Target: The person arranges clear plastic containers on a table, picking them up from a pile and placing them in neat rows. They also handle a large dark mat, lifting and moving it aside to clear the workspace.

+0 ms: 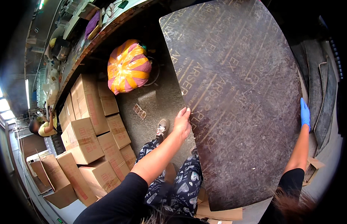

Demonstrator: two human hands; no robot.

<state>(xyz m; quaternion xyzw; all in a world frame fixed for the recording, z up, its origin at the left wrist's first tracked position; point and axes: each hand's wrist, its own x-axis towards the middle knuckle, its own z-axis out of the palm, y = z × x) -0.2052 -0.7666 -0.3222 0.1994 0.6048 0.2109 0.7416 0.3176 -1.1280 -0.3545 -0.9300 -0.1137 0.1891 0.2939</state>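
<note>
Fingers of the bare left hand (182,123) and blue-gloved right hand (304,114) clamp opposite edges of a dark film-faced plywood sheet (240,100) filling frame centre-right; judged rigid, heavy, slick-faced, so edge grips suit.

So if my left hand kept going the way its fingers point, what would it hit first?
Your left hand already grips the left edge of the big dark board. Its fingers point up along that edge; beyond looks like bare floor, though depth is unclear.

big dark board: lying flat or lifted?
Lifted, as far as the view shows. The dark board is gripped at its edges by the bare left hand and blue-gloved right hand, with floor visible beside it.
</note>
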